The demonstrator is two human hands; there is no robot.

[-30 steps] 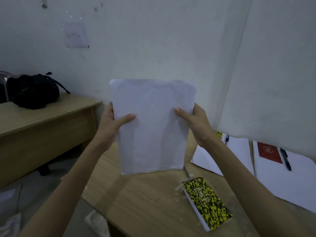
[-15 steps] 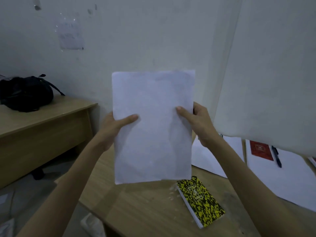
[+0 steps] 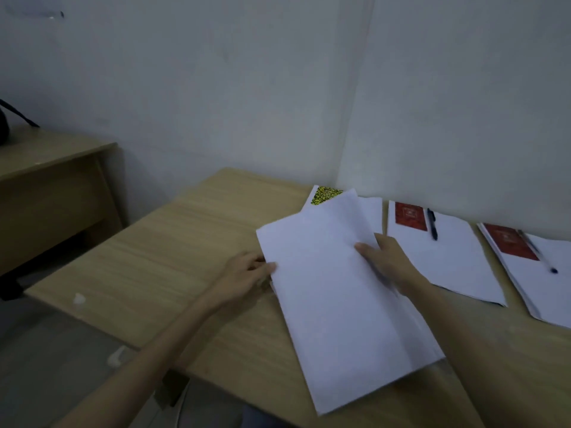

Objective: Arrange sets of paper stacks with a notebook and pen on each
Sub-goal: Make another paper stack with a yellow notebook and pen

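Observation:
A white paper stack (image 3: 333, 298) lies tilted low over the wooden table (image 3: 173, 248). My left hand (image 3: 247, 276) grips its left edge and my right hand (image 3: 386, 261) grips its right edge. Behind it a second paper stack (image 3: 370, 208) carries a yellow-and-black notebook (image 3: 324, 194), mostly hidden. Further right a stack (image 3: 454, 264) bears a red notebook (image 3: 411, 217) and a dark pen (image 3: 432, 223). At the right edge another stack (image 3: 550, 291) holds a red notebook (image 3: 509, 242) and a pen (image 3: 537, 251). The loose yellow notebook seen earlier is hidden.
A second wooden desk (image 3: 52, 180) stands at the left with a black bag (image 3: 4, 125) at its edge. White walls meet in a corner behind the table. Grey floor shows at the lower left.
The paper stack has come down from upright in front of me to nearly flat over the table, both hands still on its edges. The view has swung right and down.

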